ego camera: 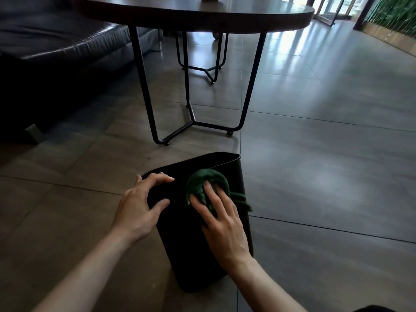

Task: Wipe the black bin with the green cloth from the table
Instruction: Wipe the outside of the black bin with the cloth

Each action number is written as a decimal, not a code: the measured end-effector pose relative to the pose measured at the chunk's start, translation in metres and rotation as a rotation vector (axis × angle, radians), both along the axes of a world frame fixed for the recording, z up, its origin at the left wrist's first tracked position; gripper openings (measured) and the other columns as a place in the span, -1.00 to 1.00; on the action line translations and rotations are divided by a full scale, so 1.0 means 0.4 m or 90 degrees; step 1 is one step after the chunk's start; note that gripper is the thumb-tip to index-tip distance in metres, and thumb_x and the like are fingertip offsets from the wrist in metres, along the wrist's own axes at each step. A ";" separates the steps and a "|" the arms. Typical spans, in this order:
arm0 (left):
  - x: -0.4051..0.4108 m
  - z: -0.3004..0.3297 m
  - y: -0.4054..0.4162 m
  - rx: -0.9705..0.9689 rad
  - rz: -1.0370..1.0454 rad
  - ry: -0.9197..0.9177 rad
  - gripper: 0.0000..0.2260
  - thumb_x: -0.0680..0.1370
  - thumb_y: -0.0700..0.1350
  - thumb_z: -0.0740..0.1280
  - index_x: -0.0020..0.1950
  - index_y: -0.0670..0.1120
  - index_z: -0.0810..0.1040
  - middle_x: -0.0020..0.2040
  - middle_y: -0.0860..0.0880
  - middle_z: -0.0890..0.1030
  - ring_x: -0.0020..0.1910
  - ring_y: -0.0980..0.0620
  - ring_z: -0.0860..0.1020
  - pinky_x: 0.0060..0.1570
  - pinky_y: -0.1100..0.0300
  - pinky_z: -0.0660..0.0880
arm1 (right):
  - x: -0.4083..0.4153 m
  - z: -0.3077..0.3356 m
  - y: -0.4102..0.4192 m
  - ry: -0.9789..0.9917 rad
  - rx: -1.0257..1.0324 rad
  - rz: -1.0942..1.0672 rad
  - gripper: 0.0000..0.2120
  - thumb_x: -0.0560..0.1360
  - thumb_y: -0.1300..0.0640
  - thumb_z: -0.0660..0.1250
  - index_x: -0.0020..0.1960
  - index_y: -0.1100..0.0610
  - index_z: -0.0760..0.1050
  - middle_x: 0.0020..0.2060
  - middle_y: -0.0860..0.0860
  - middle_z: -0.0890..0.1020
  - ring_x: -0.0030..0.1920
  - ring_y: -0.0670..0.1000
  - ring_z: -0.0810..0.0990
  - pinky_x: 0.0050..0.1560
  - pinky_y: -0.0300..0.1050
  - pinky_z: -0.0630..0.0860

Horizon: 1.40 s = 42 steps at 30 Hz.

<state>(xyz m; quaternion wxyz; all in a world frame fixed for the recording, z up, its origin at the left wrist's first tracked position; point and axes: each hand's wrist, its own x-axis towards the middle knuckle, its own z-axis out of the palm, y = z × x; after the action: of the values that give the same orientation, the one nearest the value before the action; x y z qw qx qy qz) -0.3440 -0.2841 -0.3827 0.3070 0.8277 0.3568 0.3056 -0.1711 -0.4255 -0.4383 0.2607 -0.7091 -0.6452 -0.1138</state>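
The black bin point(180, 244) stands on the tiled floor in front of me, its open top facing away. My left hand point(139, 206) grips the bin's near left rim, fingers curled over the edge and thumb on the outer wall. My right hand point(222, 226) presses the bunched green cloth point(207, 179) against the bin's near wall just below the rim, with straight, spread fingers. A tail of the cloth hangs out to the right of the hand.
A round dark table point(225, 16) on black metal legs point(144, 86) stands just beyond the bin. A black leather sofa point(56, 41) fills the left. Grey floor tiles point(326, 154) stretch to the right toward glass doors and a green plant wall.
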 end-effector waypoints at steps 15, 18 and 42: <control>0.004 0.014 -0.003 -0.002 -0.012 -0.009 -0.50 0.40 -0.32 0.52 0.17 0.17 0.54 0.14 0.42 0.51 0.31 0.15 0.54 0.57 0.10 -0.01 | 0.092 0.005 -0.181 0.267 -0.155 -0.067 -0.78 0.28 0.28 0.42 -0.14 0.02 0.61 -0.09 -0.05 0.55 -0.10 0.05 0.58 -0.17 -0.22 0.53; 0.003 0.015 -0.006 -0.008 -0.034 -0.016 -0.49 0.40 -0.33 0.52 0.17 0.18 0.54 0.15 0.41 0.55 0.34 0.22 0.50 0.55 0.25 -0.05 | 0.234 0.132 -0.137 0.344 -0.054 -0.228 -0.70 0.30 0.35 0.51 -0.02 0.12 0.61 -0.10 0.04 0.56 -0.09 0.13 0.58 -0.10 -0.21 0.43; -0.022 0.106 -0.027 0.108 -0.072 0.027 -0.59 0.48 -0.12 0.44 0.31 0.09 0.49 0.45 0.10 0.45 0.50 0.15 0.32 0.57 -0.06 0.08 | 0.205 0.383 0.000 -0.060 -0.344 0.155 -0.74 0.59 -0.01 0.36 0.25 -0.21 0.48 0.16 -0.11 0.51 0.08 0.06 0.48 -0.01 0.06 0.56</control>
<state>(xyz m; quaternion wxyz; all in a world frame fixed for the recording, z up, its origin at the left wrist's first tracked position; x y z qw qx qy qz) -0.3527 -0.2951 -0.3403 0.2448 0.8757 0.2890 0.2996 -0.0890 -0.4256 -0.2850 0.0444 -0.6642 -0.7438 0.0613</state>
